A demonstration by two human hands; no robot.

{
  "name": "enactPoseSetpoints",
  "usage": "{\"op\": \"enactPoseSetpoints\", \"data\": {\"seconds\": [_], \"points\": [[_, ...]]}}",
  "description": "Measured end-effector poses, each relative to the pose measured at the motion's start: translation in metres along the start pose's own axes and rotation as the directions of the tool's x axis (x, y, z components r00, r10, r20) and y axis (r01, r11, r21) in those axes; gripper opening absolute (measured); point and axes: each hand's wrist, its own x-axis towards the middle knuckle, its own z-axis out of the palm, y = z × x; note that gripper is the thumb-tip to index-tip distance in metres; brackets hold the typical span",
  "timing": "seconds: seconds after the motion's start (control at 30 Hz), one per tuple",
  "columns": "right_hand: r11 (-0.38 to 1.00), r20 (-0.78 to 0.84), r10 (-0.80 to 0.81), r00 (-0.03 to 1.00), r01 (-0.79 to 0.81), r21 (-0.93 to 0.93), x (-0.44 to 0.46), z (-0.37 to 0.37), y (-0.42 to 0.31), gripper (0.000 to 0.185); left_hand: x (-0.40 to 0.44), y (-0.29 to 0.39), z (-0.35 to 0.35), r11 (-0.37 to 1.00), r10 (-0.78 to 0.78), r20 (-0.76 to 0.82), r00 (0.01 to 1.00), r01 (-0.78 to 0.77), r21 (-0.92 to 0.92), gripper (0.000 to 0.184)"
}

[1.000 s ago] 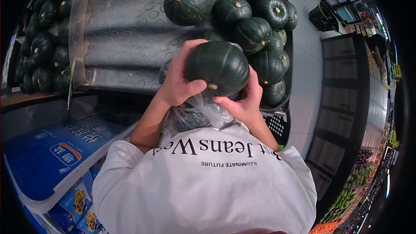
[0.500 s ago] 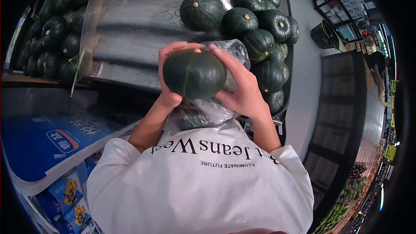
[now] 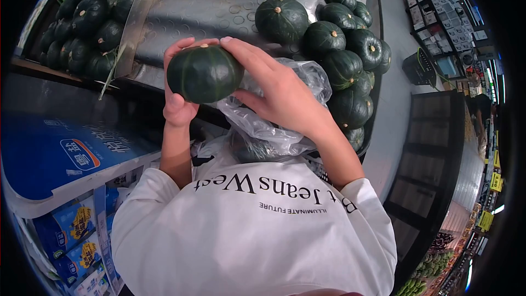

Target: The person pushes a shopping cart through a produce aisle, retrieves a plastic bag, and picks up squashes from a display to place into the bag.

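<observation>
Round dark-green squashes (image 3: 90, 15): piled left of the silver-grey dimpled sheet (image 3: 211, 3)
Bare left hand (image 3: 179, 111): fingers curled round one glossy, squat dark-green squash (image 3: 205, 75)
Held squash: above the sheet's near edge
Bare right hand (image 3: 282, 93): fingers and thumb gripping that squash's right side
Crumpled clear plastic bag (image 3: 274, 138): at the sheet's near right edge
Striped dark-green squashes (image 3: 342, 67): heaped along the sheet's right side
</observation>
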Motion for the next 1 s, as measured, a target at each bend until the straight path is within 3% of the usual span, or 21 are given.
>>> {"op": "enactPoseSetpoints", "data": {"seconds": [0.1,0.23,0.33,0.53,0.6,0.63,0.67,0.83,1.0], "points": [[0.999,0.025,0.012,1.000,-0.013,0.042,0.002,0.008,0.003,0.071,-0.007,0.002,-0.003,0.999,0.019,-0.043,0.999,-0.017,0.042,0.092],[0.996,0.068,0.045,0.997,-0.050,0.075,0.003,0.014,0.008,0.072,-0.010,-0.009,-0.014,0.965,0.145,0.052,0.988,-0.153,0.215,0.090],[0.988,0.176,0.110,0.978,-0.127,0.084,0.006,0.011,0.010,0.077,-0.014,-0.014,-0.018,0.956,0.139,0.066,0.988,-0.152,0.252,0.088],[0.997,0.300,-0.046,0.953,0.023,0.079,0.030,0.001,0.021,0.080,-0.004,-0.015,-0.034,0.916,0.213,0.053,0.976,-0.218,0.335,0.093],[0.998,0.368,0.000,0.930,-0.023,0.060,0.047,-0.002,0.024,0.079,0.007,-0.014,-0.041,0.885,0.245,0.068,0.967,-0.252,0.393,0.093],[0.998,0.371,0.011,0.929,-0.031,0.050,0.053,0.001,0.028,0.078,0.011,-0.014,-0.045,0.865,0.256,0.068,0.964,-0.260,0.430,0.092],[0.998,0.373,0.021,0.927,-0.039,0.040,0.058,0.003,0.032,0.077,0.016,-0.017,-0.050,0.758,0.316,0.100,0.943,-0.315,0.572,0.091],[1.000,0.307,0.017,0.952,-0.024,0.019,0.071,0.034,0.062,0.082,0.023,-0.035,-0.061,0.557,0.339,0.102,0.935,-0.286,0.780,0.092],[0.991,0.323,0.122,0.938,-0.130,0.004,0.070,0.045,0.081,0.082,0.021,-0.046,-0.060,0.411,0.173,0.100,0.980,-0.164,0.897,0.093]]}}
